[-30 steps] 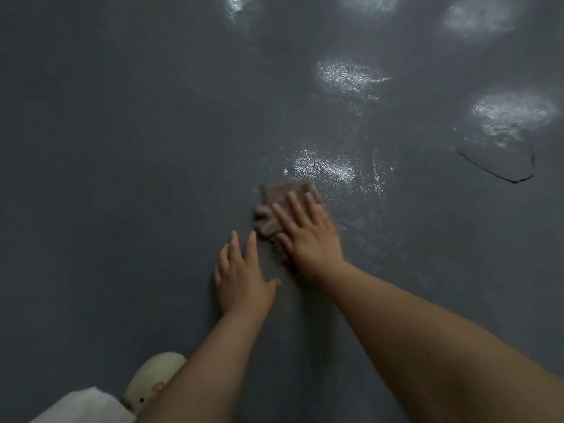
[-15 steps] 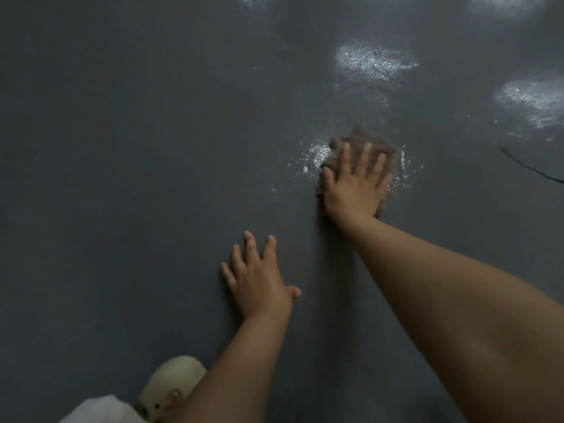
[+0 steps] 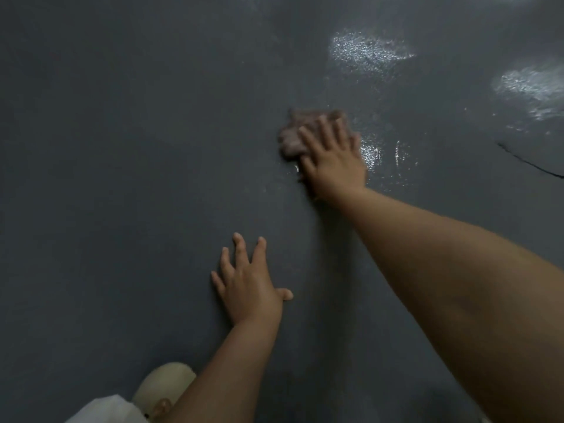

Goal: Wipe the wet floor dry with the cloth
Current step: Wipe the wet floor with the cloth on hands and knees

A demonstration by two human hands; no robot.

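Note:
A crumpled brownish cloth [image 3: 293,136] lies on the dark grey floor [image 3: 128,166] above the middle of the view. My right hand [image 3: 334,155] presses flat on it with straight, spread fingers, covering its right part. A shiny wet patch [image 3: 374,152] glistens just right of that hand. My left hand [image 3: 248,285] rests flat on the floor nearer to me, fingers spread, holding nothing.
More wet patches [image 3: 367,51] shine at the upper right, another [image 3: 534,87] at the right edge. A dark crack [image 3: 528,161] runs across the floor at the right. A pale shoe [image 3: 166,384] and a white trouser leg [image 3: 103,410] show at the bottom left.
My right hand has slid the cloth from beside the left hand up and right over the wet patch, then back left a little. The left hand stays planted on the floor.

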